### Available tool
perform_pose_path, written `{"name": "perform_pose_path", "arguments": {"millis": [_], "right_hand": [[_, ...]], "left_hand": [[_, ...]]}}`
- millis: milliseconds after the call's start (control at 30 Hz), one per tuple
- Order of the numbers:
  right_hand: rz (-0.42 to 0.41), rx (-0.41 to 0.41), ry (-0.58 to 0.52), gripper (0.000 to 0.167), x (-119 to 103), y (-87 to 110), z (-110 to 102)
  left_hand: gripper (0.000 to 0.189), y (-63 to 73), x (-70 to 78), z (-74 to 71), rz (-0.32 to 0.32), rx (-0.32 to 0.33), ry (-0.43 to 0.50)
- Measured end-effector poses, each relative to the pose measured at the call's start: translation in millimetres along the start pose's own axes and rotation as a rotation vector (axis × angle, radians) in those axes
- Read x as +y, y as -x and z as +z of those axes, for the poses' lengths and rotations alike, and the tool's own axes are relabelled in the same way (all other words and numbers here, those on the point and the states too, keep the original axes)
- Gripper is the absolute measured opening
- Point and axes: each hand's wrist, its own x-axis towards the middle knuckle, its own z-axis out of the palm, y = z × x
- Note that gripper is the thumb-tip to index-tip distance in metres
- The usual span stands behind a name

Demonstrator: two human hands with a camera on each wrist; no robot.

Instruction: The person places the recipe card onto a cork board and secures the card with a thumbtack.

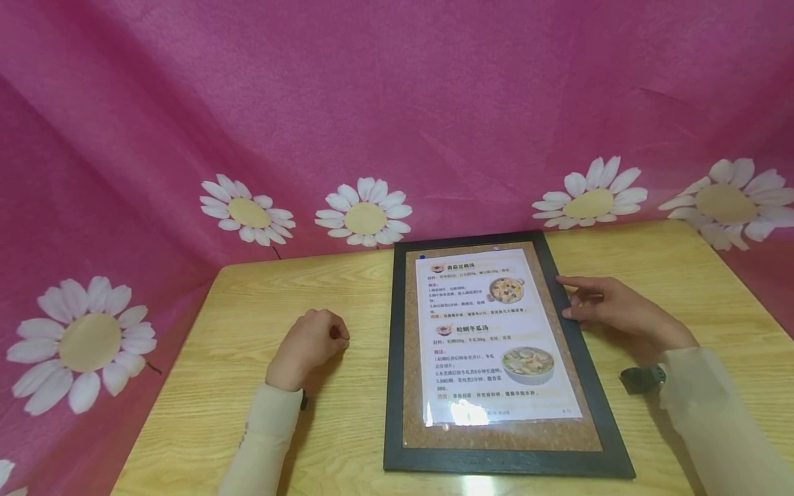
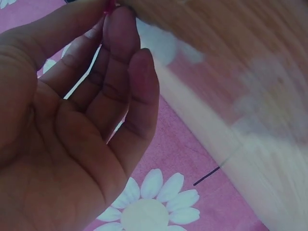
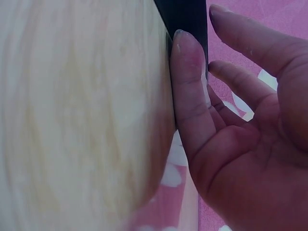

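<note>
A cork board in a black frame lies on the wooden table, with a printed recipe sheet on it. A blue push pin marks the sheet's top left corner. My left hand is held left of the board, fingers curled. In the left wrist view, thumb and forefinger pinch a small pink-red push pin, mostly hidden by the fingertips. My right hand touches the frame's right edge with its fingertips, fingers loosely extended. From the right wrist, one finger overlaps the black frame.
Pink cloth with large white daisies hangs behind and at the sides of the table. Light glares on the lower part of the sheet. The board's top edge reaches the table's far side.
</note>
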Motion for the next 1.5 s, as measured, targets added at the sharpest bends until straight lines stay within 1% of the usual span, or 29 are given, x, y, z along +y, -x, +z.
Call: {"name": "perform_pose_path", "arguments": {"millis": [100,167,367,500,600,700,833,900,1000,1100,1333,1500], "right_hand": [[-0.001,0.006,0.016,0.083,-1,-0.2,0],[0.000,0.003,0.007,0.083,0,-0.2,0],[0.007,-0.002,-0.004,0.083,-1,-1.8,1],[0.005,-0.009,-0.006,0.083,-3,-1.9,2],[-0.018,-0.016,-0.020,0.084,-4,-0.8,2],[-0.036,-0.020,-0.028,0.083,-4,-0.3,2],[-0.028,-0.019,-0.015,0.083,-4,-1.0,1],[-0.029,-0.019,-0.005,0.082,-3,-0.9,1],[-0.034,-0.019,0.012,0.082,-1,-0.1,0],[-0.047,-0.018,0.028,0.082,0,0.1,1],[-0.010,-0.015,-0.021,0.084,2,-2.1,1],[-0.014,-0.010,-0.003,0.083,1,-2.3,0]], "left_hand": [[0.009,0.2,0.6,-0.7,-0.002,-0.020,-0.005],[0.010,0.5,1.4,-0.9,0.000,-0.032,-0.011],[0.012,1.8,4.7,-0.1,0.033,-0.055,-0.033],[0.012,2.1,7.3,1.4,0.048,-0.056,-0.037],[0.012,2.1,9.8,2.8,0.068,-0.042,-0.026],[0.012,2.5,14.4,5.0,0.108,-0.012,-0.002],[0.009,3.8,26.7,9.2,0.209,0.020,0.076],[0.005,4.5,34.6,11.4,0.267,0.020,0.121],[0.003,5.9,45.2,13.9,0.323,0.013,0.152],[0.003,7.3,51.3,16.3,0.344,0.011,0.156],[0.004,7.9,59.9,20.7,0.373,0.000,0.171],[0.009,5.9,69.4,22.8,0.388,-0.020,0.163]]}}
